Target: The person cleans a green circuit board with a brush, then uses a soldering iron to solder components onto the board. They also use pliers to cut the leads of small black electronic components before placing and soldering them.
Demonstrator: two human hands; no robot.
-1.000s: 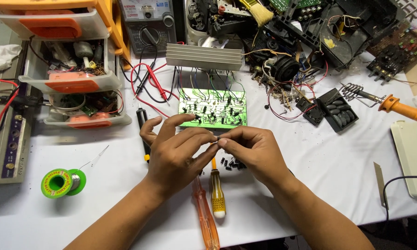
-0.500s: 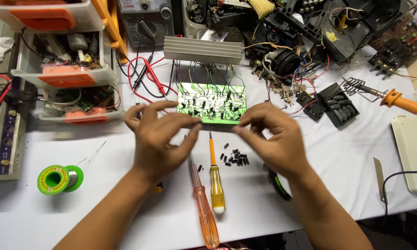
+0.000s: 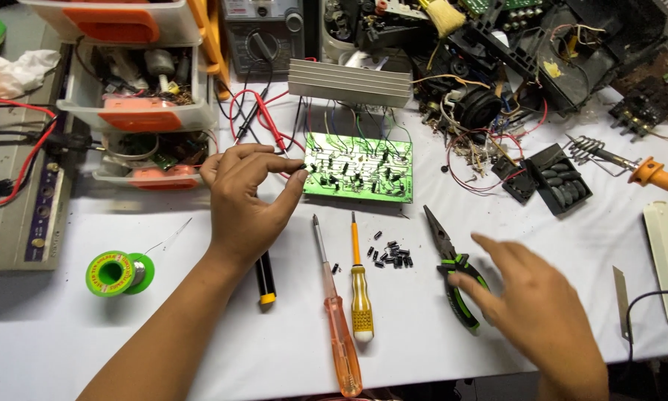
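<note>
My left hand (image 3: 246, 199) pinches a small black component between thumb and forefinger at the left edge of a green circuit board (image 3: 360, 169). The board lies flat and is wired to a ribbed metal heat sink (image 3: 349, 83) behind it. My right hand (image 3: 543, 315), blurred and with fingers spread, reaches to the green-and-black handles of a pair of pliers (image 3: 447, 249) and holds nothing. Several small black components (image 3: 392, 254) lie loose between the hands. Beside them lie an orange-handled screwdriver (image 3: 339, 327) and a yellow-handled screwdriver (image 3: 360, 297).
A green solder spool (image 3: 115, 272) sits at the left. Plastic parts drawers (image 3: 137, 111) stand at the back left beside a multimeter (image 3: 263, 30) with red and black leads. An orange-handled soldering iron (image 3: 657, 177), a black battery holder (image 3: 557, 178) and tangled electronics fill the back right.
My hands have moved apart. The left went up to the board's left edge with the component. The right swung down and right to the pliers.
</note>
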